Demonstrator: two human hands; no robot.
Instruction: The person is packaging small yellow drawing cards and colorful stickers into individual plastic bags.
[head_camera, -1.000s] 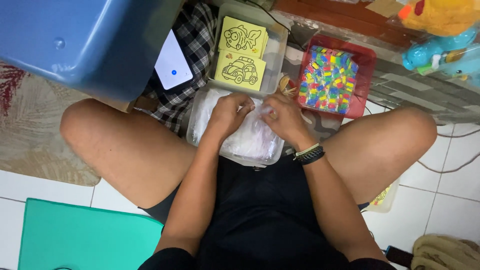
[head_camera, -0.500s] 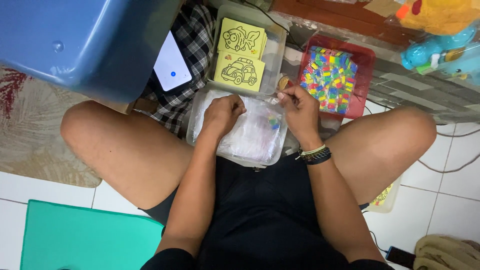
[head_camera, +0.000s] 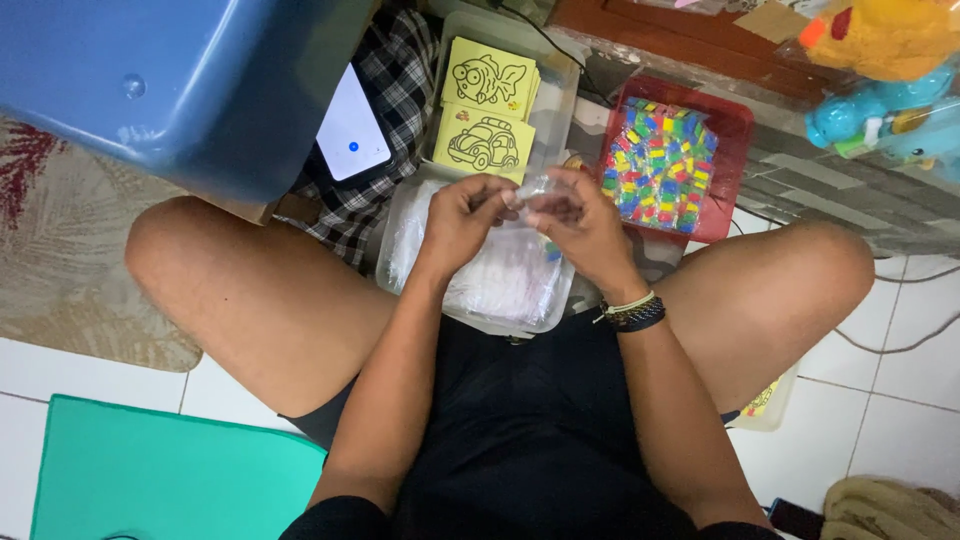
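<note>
White floor tiles with grey grout lines cover the near part of the room — a beige patterned rug lies at the left, a teal mat at the near left corner. A blue plastic bin looms at the far left; a brown wooden edge runs along the far side — the light is soft and even.

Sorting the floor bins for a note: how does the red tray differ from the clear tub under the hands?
The red tray is opaque red; the clear tub is see-through plastic. The red tray holds small many-coloured pieces; the clear tub holds clear plastic bags. The red tray lies untouched beside the right hand; the clear tub sits under both it and the left hand. Both are shallow, open and rest on the floor.
</note>
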